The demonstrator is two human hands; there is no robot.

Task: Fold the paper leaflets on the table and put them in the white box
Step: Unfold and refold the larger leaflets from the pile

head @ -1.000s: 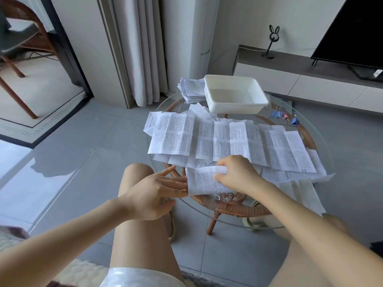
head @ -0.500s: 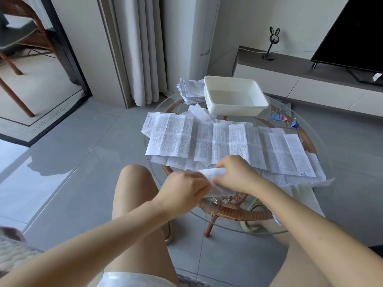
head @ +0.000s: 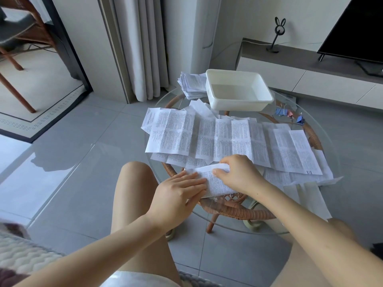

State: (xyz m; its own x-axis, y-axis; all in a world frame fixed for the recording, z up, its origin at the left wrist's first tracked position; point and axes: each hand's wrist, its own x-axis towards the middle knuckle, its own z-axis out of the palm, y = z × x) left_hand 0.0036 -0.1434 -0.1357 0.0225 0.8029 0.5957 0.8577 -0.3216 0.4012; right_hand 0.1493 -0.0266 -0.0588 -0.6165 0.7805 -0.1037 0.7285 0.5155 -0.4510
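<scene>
Fingers (head: 192, 182) of the left hand (head: 176, 193) cover part of the leaflet (head: 217, 185).

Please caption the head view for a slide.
Left hand presses, right hand pinches a printed paper leaflet on the round glass table, white plastic box behind.

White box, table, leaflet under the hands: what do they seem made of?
White box: likely matte plastic; smooth moulded walls, rounded corners. Table: clear glass top, floor visible through it, on a woven frame, probably rattan. Leaflet: thin printed paper, creased.
</scene>
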